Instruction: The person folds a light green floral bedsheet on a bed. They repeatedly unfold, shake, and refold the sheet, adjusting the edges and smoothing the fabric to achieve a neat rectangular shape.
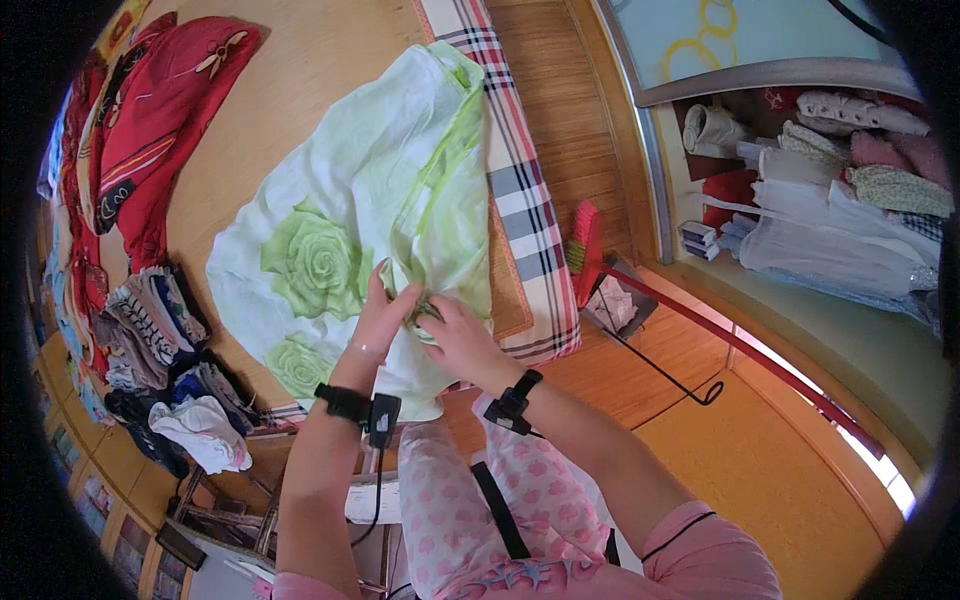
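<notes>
A white fabric cover printed with green roses lies spread and rumpled on a bed mat, its lower end hanging near my legs. My left hand pinches a gathered part of the cloth at its lower middle, thumb and fingers on the fold. Close beside it on the right, my right hand grips the same bunched cloth with curled fingers. The fingertips of both hands nearly meet, and the cloth between them is partly hidden. Both wrists wear black straps with small devices.
Red patterned fabric and piles of folded clothes lie at the left. A plaid sheet borders the mat. Right of the bed stand a red broom and a dustpan, beside an open cabinet with folded clothes.
</notes>
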